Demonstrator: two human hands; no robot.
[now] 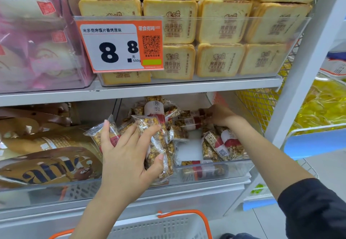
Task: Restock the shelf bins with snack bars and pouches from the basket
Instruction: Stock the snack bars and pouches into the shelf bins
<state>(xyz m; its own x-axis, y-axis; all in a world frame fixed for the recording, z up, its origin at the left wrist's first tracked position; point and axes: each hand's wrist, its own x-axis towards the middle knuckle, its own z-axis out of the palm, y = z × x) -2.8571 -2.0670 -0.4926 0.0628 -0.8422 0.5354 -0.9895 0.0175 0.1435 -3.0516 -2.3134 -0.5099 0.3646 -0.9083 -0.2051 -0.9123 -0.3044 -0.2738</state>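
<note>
- Left hand (129, 156) grips a bundle of snack bars (157, 145) at the clear bin (215, 171).
- Right hand (219, 116) pinches a bar (189, 122) deep inside the bin.

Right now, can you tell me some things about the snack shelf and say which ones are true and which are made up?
1. The left hand holds snack bars at the clear bin. True.
2. The right hand is down in the basket. False: it reaches to the back of the bin, touching bars there.
3. The price tag shows a big 8. True.
4. The upper bin holds yellow candies. False: it holds packs printed like bread slices.
5. The basket has orange handles. True.
</note>
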